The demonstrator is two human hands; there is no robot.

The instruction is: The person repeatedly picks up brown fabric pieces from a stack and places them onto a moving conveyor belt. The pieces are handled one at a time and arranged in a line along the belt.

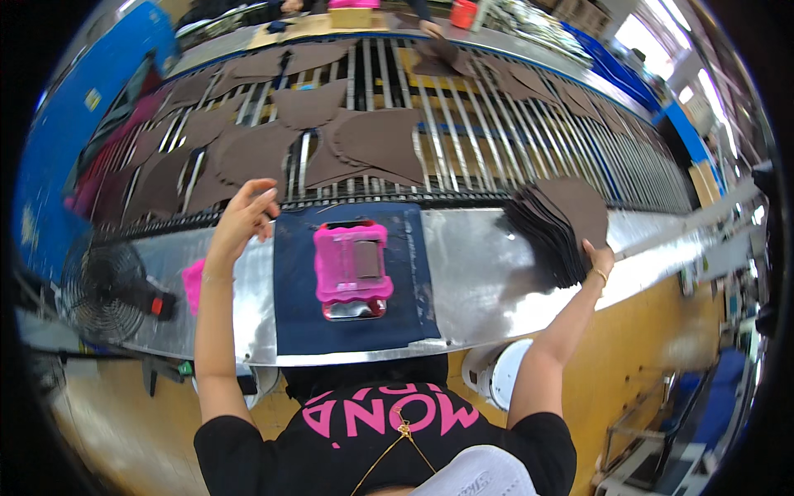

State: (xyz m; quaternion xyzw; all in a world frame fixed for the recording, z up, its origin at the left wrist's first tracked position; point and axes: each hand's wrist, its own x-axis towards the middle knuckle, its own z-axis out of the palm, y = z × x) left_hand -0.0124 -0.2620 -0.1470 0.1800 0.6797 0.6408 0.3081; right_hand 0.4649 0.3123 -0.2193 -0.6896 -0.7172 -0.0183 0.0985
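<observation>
My left hand [251, 217] is raised at the near edge of the conveyor, its fingers loosely bent and apart with nothing visible in them. Brown cut pieces [255, 155] lie just beyond it. Far to the right, my right hand [600, 258] grips the near edge of a fanned stack of brown cut pieces [571, 211], thumb on top; its other fingers are mostly hidden. Between my hands, a bright pink frame-shaped jig [329, 256] rests on a dark blue mat [397, 322]. A small brown patch [369, 259] shows within the jig.
A conveyor of metal bars [463, 149] crosses behind the metal table [471, 248], carrying several brown pieces. Across it, another person's hand [432, 30] touches a brown piece. A black fan [103, 285] stands at left, near a pink piece [193, 285].
</observation>
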